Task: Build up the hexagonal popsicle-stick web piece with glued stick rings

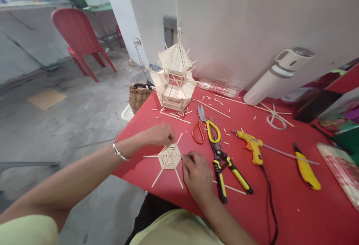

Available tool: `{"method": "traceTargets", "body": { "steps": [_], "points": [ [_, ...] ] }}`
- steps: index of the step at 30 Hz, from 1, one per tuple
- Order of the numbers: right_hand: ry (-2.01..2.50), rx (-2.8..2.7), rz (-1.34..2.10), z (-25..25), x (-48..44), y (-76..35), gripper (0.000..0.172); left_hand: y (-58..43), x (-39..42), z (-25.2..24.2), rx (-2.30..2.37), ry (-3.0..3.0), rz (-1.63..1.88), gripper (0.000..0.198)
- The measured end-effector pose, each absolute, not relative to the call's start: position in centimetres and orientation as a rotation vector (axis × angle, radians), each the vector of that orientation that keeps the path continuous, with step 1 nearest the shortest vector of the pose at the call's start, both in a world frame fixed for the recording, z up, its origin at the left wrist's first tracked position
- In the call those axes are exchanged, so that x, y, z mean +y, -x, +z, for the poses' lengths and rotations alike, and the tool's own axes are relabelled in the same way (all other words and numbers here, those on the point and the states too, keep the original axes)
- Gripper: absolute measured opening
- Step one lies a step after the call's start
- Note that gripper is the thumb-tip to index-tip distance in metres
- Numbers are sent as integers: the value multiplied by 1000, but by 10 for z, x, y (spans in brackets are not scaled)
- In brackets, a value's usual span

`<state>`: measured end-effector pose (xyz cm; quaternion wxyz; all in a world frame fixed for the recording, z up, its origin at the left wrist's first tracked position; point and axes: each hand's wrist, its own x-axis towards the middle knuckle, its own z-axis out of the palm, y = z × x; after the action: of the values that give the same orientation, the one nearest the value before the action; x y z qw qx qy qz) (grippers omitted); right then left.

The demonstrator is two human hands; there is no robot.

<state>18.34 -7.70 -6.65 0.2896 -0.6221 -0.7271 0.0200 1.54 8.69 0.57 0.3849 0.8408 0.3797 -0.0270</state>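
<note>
A flat hexagonal web of thin wooden sticks [169,157], with spokes reaching past its rim, lies near the red table's front left edge. My left hand [161,135], with a silver bracelet at the wrist, is closed over the web's upper edge; its fingertips point down, and whatever they hold is hidden. At the web's right corner, my right hand [198,172] pinches with thumb and forefinger where a spoke would come out. Just right of that hand are black-and-yellow pliers [221,159] and shears [202,116] with one red and one yellow handle loop.
A tiered stick pagoda [176,76] stands at the back left corner. Rightward lie a yellow glue gun [254,146] with a cord, a yellow cutter [307,170] and packed sticks [340,174]. A white flask [276,74] leans by the wall. Stick offcuts [179,115] are scattered about.
</note>
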Motion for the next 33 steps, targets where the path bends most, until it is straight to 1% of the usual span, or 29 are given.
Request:
{"method": "traceTargets", "body": {
  "steps": [3, 6, 10, 12, 14, 17, 20, 23, 25, 27, 30, 33],
  "points": [
    [1693, -1970, 76, -63, -77, -182, 26, -17, 85, 13, 1016, -2192, -206, 19],
    [1730, -2023, 102, -54, -79, -180, 26, -18, 84, 15, 1049, -2226, -214, 19],
    [1726, -2059, 158, -36, -79, -188, 30, -18, 85, 12, 1052, -2261, -259, 20],
    [1753, -1992, 108, -27, -75, -205, 31, -18, 86, 10, 1066, -2268, -269, 21],
    [1874, -1862, -20, -20, -70, -234, 31, -18, 86, 10, 1079, -2280, -261, 21],
    [2214, -1634, -202, -12, -65, -291, 34, -18, 84, 14, 1080, -2310, -271, 22],
    [2536, -1511, -258, -13, -67, -344, 42, -20, 80, 17, 1083, -2342, -277, 23],
    [2718, -1418, -105, -21, -72, -374, 48, -21, 77, 16, 1089, -2374, -234, 22],
    [2739, -1327, 114, -28, -73, -383, 50, -21, 77, 13, 1083, -2384, -195, 20],
    [2708, -1257, 261, -35, -72, -388, 49, -20, 77, 10, 1076, -2378, -161, 19],
    [2641, -1208, 309, -42, -67, -395, 41, -18, 79, 6, 1069, -2342, -132, 17],
    [2506, -1156, 381, -45, -63, -405, 24, -13, 82, 4, 1053, -2233, -96, 16]
  ]
}}
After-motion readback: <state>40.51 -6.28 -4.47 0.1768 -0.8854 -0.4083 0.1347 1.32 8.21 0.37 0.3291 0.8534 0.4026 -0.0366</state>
